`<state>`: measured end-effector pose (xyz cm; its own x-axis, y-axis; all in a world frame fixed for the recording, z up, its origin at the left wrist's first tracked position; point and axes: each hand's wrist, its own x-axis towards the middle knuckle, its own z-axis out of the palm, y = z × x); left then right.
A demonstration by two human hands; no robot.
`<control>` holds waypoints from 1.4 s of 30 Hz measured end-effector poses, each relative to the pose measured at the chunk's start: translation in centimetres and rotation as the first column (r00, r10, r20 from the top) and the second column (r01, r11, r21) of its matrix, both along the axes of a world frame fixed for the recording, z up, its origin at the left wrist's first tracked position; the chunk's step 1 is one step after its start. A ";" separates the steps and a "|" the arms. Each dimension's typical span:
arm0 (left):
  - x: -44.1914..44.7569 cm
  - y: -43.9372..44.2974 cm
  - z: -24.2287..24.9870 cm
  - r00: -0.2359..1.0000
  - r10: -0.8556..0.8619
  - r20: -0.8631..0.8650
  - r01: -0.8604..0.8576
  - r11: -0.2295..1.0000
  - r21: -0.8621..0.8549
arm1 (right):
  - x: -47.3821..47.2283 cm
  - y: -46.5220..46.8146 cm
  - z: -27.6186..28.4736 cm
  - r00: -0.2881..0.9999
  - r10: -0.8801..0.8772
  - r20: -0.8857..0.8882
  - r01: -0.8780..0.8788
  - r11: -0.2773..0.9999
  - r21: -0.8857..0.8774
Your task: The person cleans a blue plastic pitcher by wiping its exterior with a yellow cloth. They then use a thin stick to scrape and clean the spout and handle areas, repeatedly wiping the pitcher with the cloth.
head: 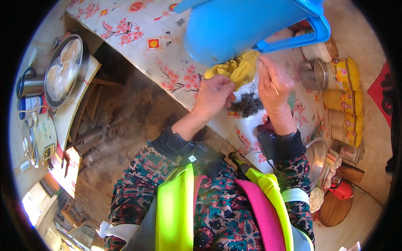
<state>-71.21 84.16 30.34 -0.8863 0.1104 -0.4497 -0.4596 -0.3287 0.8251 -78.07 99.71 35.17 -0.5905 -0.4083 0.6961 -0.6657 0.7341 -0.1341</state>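
My left hand (215,94) pinches the near edge of a crumpled yellow cloth (243,70). My right hand (276,83) grips a thin pale stick (275,85), whose upper end reaches the cloth's right edge. Beneath my hands, a heap of small dark grains (250,105), perhaps seeds, lies on a whitish sheet or bag on the table. Just beyond the cloth is a large blue plastic jug (232,28) with its handle at the right; it hides part of the tabletop.
The table has a flower-printed tablecloth (125,31). Yellow-labelled containers (342,100), a metal cup (314,73) and a metal basin (317,157) line the right side. Left, across the floor, a side table carries a pan (82,67) holding bagged food and a rice cooker (45,135).
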 end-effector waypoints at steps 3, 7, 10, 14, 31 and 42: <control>0.0 0.2 0.9 0.999 0.033 -0.043 -0.031 0.998 0.050 | -0.5 -0.9 0.2 0.998 -0.063 -0.025 0.065 0.994 0.089; -0.6 0.2 1.6 0.992 0.021 -0.128 -0.012 0.997 0.075 | -0.4 -2.2 0.2 0.968 -0.237 0.083 0.218 0.957 0.190; -0.6 -0.2 1.6 0.998 -0.016 -0.067 0.014 0.999 -0.030 | -0.2 -2.3 0.4 0.944 -0.224 0.242 0.217 0.975 0.058; 0.0 -0.4 1.3 0.997 0.000 -0.077 -0.001 1.000 -0.008 | 0.5 -0.9 0.3 0.877 -0.044 0.479 0.189 0.947 -0.260; -0.3 -0.8 0.9 0.994 -0.102 -0.032 0.099 0.991 -0.092 | 0.5 -2.3 -1.5 0.927 -0.235 0.292 0.291 0.942 -0.166; -1.4 -1.6 1.7 0.980 -0.166 -0.113 0.168 0.986 0.008 | 1.2 -2.6 0.4 0.960 -0.277 0.024 0.278 0.955 -0.102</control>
